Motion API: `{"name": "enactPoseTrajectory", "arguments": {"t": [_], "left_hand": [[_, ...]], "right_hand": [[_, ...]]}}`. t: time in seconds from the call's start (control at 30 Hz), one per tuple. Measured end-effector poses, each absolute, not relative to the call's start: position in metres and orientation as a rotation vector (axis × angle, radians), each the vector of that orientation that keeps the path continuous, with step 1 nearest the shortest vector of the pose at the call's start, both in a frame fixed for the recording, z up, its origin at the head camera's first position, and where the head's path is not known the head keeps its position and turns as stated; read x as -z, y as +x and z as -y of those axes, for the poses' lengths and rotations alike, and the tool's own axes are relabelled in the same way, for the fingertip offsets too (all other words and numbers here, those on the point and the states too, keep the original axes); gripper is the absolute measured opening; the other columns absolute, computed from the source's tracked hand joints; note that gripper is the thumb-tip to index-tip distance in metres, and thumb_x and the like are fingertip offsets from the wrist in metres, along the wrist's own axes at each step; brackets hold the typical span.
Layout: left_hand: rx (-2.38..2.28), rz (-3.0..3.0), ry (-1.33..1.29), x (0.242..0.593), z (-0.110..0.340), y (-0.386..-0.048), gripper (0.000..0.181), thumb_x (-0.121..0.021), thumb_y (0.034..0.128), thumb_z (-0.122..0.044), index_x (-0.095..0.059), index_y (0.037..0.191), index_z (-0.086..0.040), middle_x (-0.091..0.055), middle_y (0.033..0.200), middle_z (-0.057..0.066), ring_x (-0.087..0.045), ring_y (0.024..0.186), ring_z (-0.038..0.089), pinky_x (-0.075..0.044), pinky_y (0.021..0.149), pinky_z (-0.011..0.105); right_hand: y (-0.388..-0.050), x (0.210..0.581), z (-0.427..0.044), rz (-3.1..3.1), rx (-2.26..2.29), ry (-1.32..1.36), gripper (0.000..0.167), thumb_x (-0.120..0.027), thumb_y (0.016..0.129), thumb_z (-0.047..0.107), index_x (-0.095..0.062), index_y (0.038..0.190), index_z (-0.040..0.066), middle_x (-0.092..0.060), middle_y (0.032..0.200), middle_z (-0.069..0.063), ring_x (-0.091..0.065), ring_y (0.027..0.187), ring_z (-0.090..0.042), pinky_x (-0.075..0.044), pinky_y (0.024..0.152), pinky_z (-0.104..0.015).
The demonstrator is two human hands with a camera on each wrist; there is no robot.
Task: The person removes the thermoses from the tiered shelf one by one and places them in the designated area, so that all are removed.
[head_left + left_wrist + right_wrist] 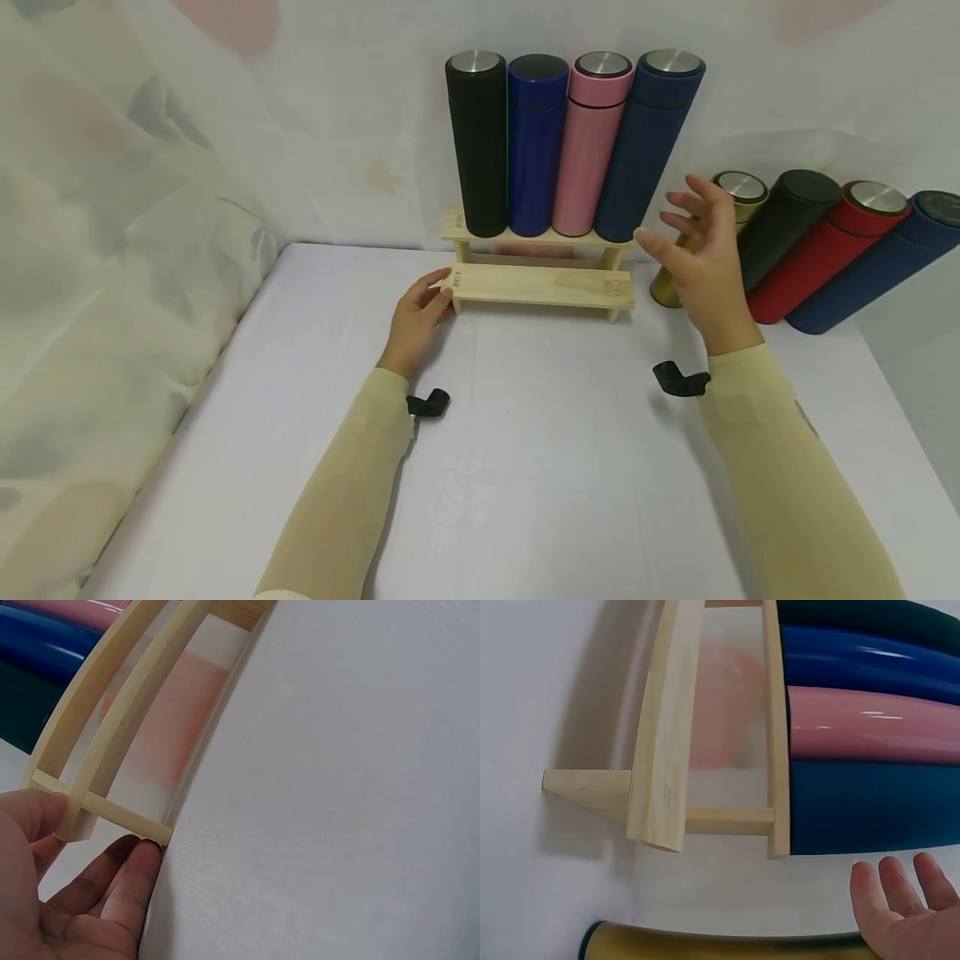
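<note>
From where I'm standing, the person's left hand (416, 321) is gripping the left end of a small two-step wooden rack (540, 285), thumb and fingers clamped around the end of its lower step. The rack is sitting toward the back of the white-covered table (525, 458), in front of the patterned cloth (337, 108).

On its upper step four bottles are standing side by side: a black bottle (480, 150), a bright blue bottle (536, 150), a pink bottle (592, 150) and, at the right end, a dark blue bottle (648, 142).

The right hand (705, 258) is hovering just beside that last one, fingers spread apart from the thumb, holding nothing; the right wrist view is showing a gap between fingertips and bottle.

Partly behind this hand, a gold bottle (664, 290) is beginning another row on the table; a second black bottle (783, 221), a red bottle (825, 258) and another blue bottle (873, 258) are standing to its right.
</note>
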State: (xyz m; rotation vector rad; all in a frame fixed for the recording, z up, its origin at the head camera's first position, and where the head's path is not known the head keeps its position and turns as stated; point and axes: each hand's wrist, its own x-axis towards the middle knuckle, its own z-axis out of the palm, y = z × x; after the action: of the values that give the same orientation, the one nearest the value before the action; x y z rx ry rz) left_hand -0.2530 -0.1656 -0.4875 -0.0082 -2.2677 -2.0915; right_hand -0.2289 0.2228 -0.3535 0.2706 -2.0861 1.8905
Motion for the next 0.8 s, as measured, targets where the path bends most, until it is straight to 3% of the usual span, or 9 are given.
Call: {"name": "enactPoseTrajectory", "arguments": {"t": [0.2, 0.8], "left_hand": [[2.087, 2.270, -0.017, 0.489, 0.165, -0.253, 0.039, -0.066, 0.1125, -0.020, -0.066, 0.151, -0.022, -0.066, 0.137, 0.015, -0.068, 0.121, 0.027, -0.059, 0.102, 0.039], [2.135, 2.250, -0.034, 0.488, 0.167, -0.252, 0.040, -0.066, 0.1126, -0.021, -0.064, 0.153, -0.022, -0.063, 0.140, 0.016, -0.066, 0.125, 0.029, -0.058, 0.104, 0.037]], "right_hand": [[-0.243, 0.355, -0.219, 2.169, -1.812, 0.182, 0.093, -0.086, 0.097, 0.022, -0.028, 0.168, 0.024, -0.039, 0.163, -0.006, -0.042, 0.145, -0.026, -0.043, 0.119, -0.043], [-0.284, 0.353, -0.201, 2.176, -1.745, 0.046, 0.097, -0.087, 0.098, 0.028, -0.023, 0.170, 0.029, -0.035, 0.163, -0.002, -0.040, 0.145, -0.020, -0.045, 0.114, -0.034]]}}
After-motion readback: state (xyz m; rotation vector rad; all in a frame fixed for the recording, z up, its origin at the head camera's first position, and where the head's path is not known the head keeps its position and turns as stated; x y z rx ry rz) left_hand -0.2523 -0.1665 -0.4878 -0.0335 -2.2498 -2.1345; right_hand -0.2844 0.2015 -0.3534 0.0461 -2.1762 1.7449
